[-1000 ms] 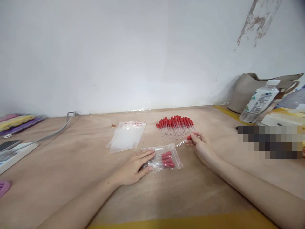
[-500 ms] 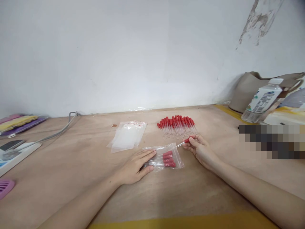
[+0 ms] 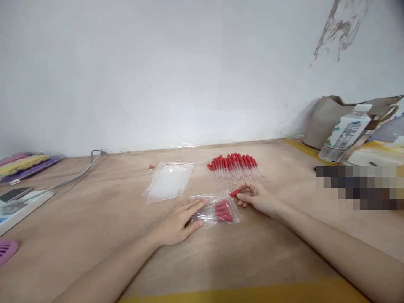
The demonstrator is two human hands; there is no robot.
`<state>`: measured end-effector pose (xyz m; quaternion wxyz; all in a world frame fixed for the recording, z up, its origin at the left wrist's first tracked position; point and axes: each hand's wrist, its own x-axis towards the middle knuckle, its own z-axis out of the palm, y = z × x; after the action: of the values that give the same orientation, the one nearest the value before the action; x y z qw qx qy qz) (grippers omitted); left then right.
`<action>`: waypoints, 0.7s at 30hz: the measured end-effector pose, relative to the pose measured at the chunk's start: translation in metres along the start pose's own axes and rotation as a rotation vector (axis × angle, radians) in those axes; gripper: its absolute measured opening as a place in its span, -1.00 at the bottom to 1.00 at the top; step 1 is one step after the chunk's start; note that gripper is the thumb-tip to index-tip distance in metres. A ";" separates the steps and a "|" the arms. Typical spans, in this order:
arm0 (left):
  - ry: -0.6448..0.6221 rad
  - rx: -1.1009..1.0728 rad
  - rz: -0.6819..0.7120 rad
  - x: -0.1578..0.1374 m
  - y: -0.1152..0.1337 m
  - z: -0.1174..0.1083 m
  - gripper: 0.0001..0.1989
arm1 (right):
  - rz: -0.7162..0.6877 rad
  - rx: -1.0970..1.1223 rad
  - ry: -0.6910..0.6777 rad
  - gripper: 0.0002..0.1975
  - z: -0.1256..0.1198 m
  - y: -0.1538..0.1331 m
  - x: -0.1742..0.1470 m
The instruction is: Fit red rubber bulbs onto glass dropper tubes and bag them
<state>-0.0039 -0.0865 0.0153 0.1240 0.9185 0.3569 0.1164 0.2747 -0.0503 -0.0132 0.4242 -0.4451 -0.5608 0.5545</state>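
Observation:
A clear zip bag [image 3: 206,216] lies on the table with several red-bulbed glass droppers [image 3: 223,211] inside, bulbs towards its opening on the right. My left hand [image 3: 183,216] rests flat over the bag's left part, fingers stretched out and thumb apart. Between the thumb and fingers of my right hand [image 3: 252,198] is the red bulb of another dropper [image 3: 235,192]. That dropper's glass stem points left into the bag's mouth and is hard to make out through the plastic. Just beyond my right hand, a row of red-bulbed droppers [image 3: 235,164] lies with tips towards me.
A stack of clear zip bags [image 3: 170,181] lies behind my left hand. At the left are a power strip [image 3: 30,206], a grey cable [image 3: 74,179] and a phone [image 3: 15,194]. A water bottle [image 3: 347,134] leans by a beige bag [image 3: 322,120] at the right.
My right hand has moved left and slightly down, pushing the dropper's stem further into the bag, so its bulb is now at the opening. My left hand has stayed in place.

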 end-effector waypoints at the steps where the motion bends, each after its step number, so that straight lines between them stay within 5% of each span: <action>1: -0.002 0.002 -0.002 0.000 0.000 0.000 -0.50 | 0.005 -0.009 0.022 -0.75 -0.002 0.001 0.001; 13: 0.019 0.002 0.008 -0.001 -0.001 0.001 -0.50 | -0.069 -0.351 -0.072 -0.79 0.001 -0.008 0.003; 21: 0.004 0.010 0.003 0.000 0.001 0.000 -0.51 | -0.098 -0.209 -0.088 -0.76 0.005 -0.004 0.016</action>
<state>-0.0035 -0.0871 0.0154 0.1186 0.9195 0.3562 0.1167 0.2659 -0.0356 -0.0097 0.3770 -0.4341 -0.6550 0.4904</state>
